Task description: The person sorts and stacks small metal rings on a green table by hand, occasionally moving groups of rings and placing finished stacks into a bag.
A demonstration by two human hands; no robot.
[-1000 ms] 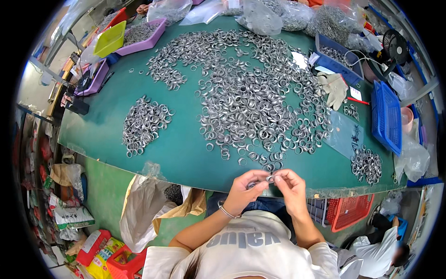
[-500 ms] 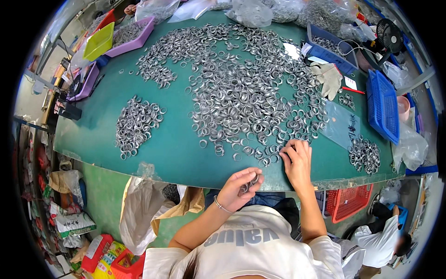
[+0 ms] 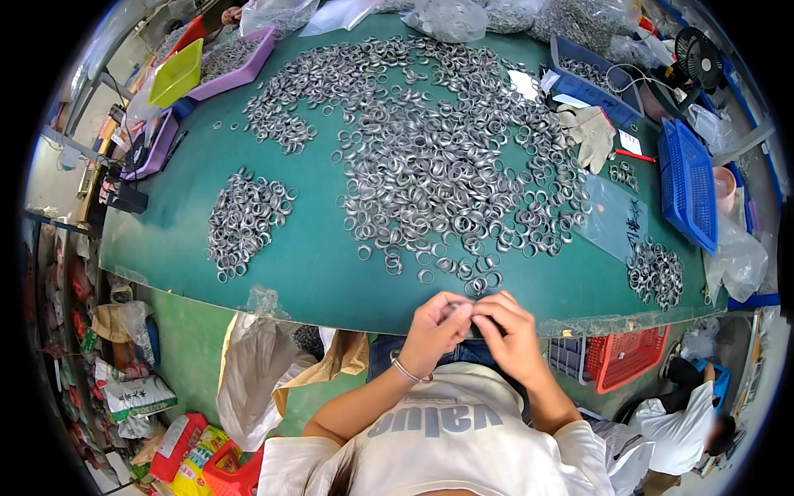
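Observation:
My left hand point(image 3: 437, 332) is closed around metal rings, and a bit of grey shows between its fingers. My right hand point(image 3: 510, 335) has its fingertips pinched together against the left hand's fingers; whatever they grip is hidden. Both hands meet over the near edge of the green table point(image 3: 331, 289). Just beyond them spreads a big pile of grey metal rings point(image 3: 413, 182), with a few loose ones close to my fingers. A smaller ring heap point(image 3: 248, 219) lies at the left, and another small heap point(image 3: 656, 275) at the right.
Blue baskets point(image 3: 691, 186), a blue bin of metal parts point(image 3: 591, 83), a glove point(image 3: 590, 136) and a fan point(image 3: 699, 59) stand along the right. Purple and yellow-green trays point(image 3: 176, 74) sit far left. A red basket point(image 3: 627, 360) is below the table; another person point(image 3: 682, 426) sits lower right.
My right hand has come back from the near edge of the big pile, moving left to meet my left hand. The left hand has shifted slightly right.

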